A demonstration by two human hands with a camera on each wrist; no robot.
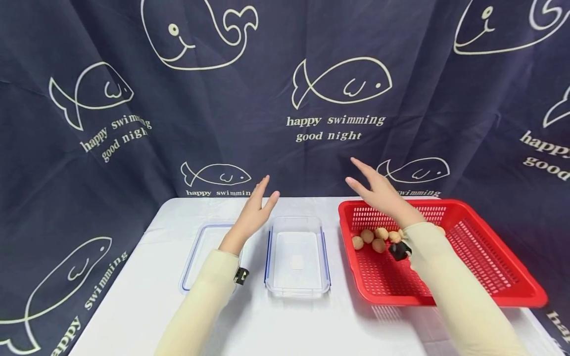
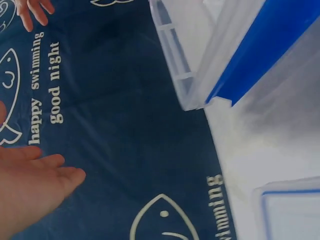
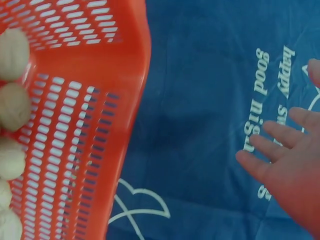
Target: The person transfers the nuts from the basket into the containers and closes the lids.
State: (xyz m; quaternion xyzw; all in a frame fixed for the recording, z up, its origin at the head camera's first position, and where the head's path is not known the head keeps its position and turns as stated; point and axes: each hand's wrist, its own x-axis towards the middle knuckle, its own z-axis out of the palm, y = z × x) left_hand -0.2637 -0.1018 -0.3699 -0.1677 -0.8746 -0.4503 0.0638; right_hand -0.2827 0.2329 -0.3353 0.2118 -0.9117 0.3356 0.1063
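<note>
My left hand [image 1: 255, 213] hovers over the table between a clear plastic container [image 1: 297, 291] and a flat clear lid with a blue rim [image 1: 192, 254]. Its fingers are extended and hold nothing. On the other side, my right hand [image 1: 378, 193] is raised above the near-left part of a red plastic basket [image 1: 454, 300], fingers stretched out and free of any object. Several round tan balls [image 1: 367, 236], perhaps walnuts, lie in the basket's left back part; my right forearm hides some of the basket's inside. The container has blue side clips and no lid on it.
A white cloth covers the table [image 1: 133, 316]. Behind and at both sides hangs a dark blue curtain [image 1: 267, 99] printed with fish, whales and words. The basket's right end reaches the table's right edge.
</note>
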